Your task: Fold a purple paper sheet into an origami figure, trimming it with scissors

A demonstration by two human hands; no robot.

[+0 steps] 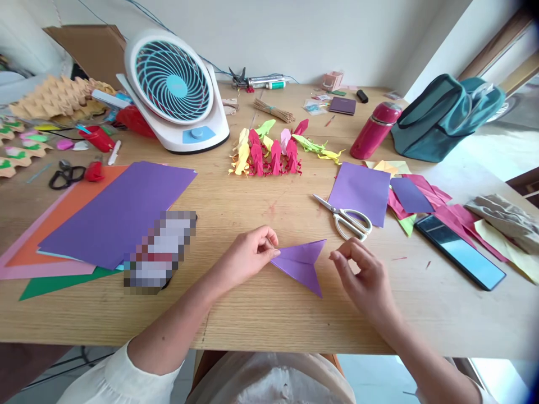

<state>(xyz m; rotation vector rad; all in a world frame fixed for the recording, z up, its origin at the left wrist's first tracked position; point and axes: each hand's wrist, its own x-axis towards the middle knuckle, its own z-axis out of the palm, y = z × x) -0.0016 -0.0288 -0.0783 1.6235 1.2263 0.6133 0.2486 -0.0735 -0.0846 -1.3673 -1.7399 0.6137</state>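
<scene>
A folded purple sheet of paper (300, 262) lies on the table in front of me, narrow at its left tip and split into two points on the right. My left hand (252, 252) pinches that left tip between thumb and fingers. Just right of the paper, and apart from it, my right hand (364, 272) hovers with thumb and forefinger curled together and nothing visible between them. White-handled scissors (351, 221) lie beyond the right hand, partly over a flat purple paper square (364, 188).
Coloured paper sheets (113, 219) and a blurred-out phone-like object (162, 249) lie left. Folded paper figures (275, 154) stand behind, near a fan (174, 90). Rightward are a red flask (374, 132), teal bag (438, 120), paper scraps (457, 216) and phone (461, 252).
</scene>
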